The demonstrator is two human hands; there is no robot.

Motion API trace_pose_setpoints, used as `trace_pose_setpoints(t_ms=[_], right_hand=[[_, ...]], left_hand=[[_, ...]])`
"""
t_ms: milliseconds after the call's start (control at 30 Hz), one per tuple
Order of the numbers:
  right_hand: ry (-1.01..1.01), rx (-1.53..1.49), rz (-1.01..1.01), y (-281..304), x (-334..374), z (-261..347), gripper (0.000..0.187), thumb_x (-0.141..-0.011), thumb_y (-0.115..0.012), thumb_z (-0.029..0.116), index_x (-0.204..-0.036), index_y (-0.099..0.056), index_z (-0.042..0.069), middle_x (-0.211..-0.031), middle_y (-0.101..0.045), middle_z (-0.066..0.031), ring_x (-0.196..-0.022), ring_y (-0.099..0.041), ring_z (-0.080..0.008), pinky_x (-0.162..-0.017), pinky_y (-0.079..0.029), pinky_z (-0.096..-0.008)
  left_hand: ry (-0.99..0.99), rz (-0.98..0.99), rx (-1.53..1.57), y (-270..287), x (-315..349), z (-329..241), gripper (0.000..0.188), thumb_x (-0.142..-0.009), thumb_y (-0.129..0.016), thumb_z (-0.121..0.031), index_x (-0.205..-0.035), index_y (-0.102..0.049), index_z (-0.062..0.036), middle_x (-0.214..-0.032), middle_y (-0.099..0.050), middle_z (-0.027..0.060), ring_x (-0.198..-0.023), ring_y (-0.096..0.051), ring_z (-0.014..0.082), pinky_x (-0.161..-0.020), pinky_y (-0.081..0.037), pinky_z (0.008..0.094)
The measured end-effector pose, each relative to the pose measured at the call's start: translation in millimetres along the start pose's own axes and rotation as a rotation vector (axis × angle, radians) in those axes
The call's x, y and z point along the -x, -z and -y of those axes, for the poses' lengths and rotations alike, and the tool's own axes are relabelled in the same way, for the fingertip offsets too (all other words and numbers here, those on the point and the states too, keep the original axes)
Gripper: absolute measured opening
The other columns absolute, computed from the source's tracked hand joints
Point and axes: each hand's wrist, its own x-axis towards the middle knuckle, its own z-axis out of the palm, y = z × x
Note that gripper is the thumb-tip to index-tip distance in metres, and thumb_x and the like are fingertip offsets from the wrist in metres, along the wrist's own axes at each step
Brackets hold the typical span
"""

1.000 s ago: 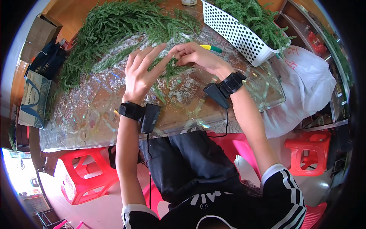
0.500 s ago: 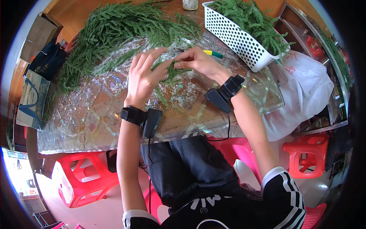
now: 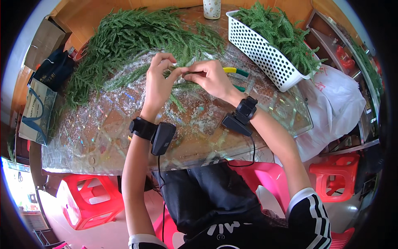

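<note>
My left hand (image 3: pixel 157 83) and my right hand (image 3: pixel 212 81) meet over the middle of the table, thumbs and forefingers pinched close together. Between them is a green artificial pine sprig (image 3: pixel 184 57), mostly covered by the fingers. Another bit of pine sprig (image 3: pixel 176 102) shows just below my left hand; whether it joins the pinched one I cannot tell. Beside my right hand lies a hand tool with yellow and green handles (image 3: pixel 230 70), its head hidden behind the hand. Beyond both hands spreads a big heap of green pine sprigs (image 3: pixel 132 35).
White flakes cover much of the glass-topped table (image 3: pixel 112 145). A white perforated basket (image 3: pixel 265 56) full of pine sprigs stands at the far right, near a white plastic bag (image 3: pixel 336 99). A patterned cup (image 3: pixel 212 9) is at the back. Bags (image 3: pixel 39 110) sit left; red stools (image 3: pixel 89 201) stand below.
My hands have shifted slightly relative to each other, fingertips still together. The table and everything on it sit a little lower in view, and more of the tool's handles shows.
</note>
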Motion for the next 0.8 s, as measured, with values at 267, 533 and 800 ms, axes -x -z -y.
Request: trace_pose_setpoints(t_ms=[267,533,800], right_hand=[[0.604,0.768,-0.100,6,4,3,0.008,-0.072,-0.060,-0.002,-0.080,-0.060,-0.002,-0.065,-0.052,-0.0075,-0.059,-0.052,-0.0232,-0.051,-0.042,-0.0315],[0.417,0.585,-0.153,6,4,-3,0.010,-0.072,-0.062,0.005,-0.079,-0.059,-0.002,-0.064,-0.051,-0.0081,-0.055,-0.050,-0.0208,-0.049,-0.038,-0.0337],[-0.222,0.183,-0.041,16,9,-3,0.017,-0.074,-0.064,0.012,-0.079,-0.058,-0.003,-0.069,-0.057,-0.0098,-0.053,-0.050,-0.0197,-0.049,-0.037,-0.0300]], left_hand=[[0.699,0.190,0.734,-9,-1,11,0.032,-0.081,-0.066,-0.024,-0.087,-0.060,0.0069,-0.094,-0.049,0.0033,-0.085,-0.048,0.0114,-0.071,-0.038,0.0254],[0.529,0.108,0.344,-12,2,5,0.024,-0.080,-0.066,-0.021,-0.082,-0.061,0.0025,-0.098,-0.051,0.0060,-0.096,-0.046,0.0160,-0.084,-0.033,0.0293],[-0.266,-0.016,-0.388,-1,6,-2,0.016,-0.069,-0.071,-0.013,-0.081,-0.063,-0.0065,-0.108,-0.052,0.0078,-0.103,-0.046,0.0286,-0.092,-0.031,0.0422]])
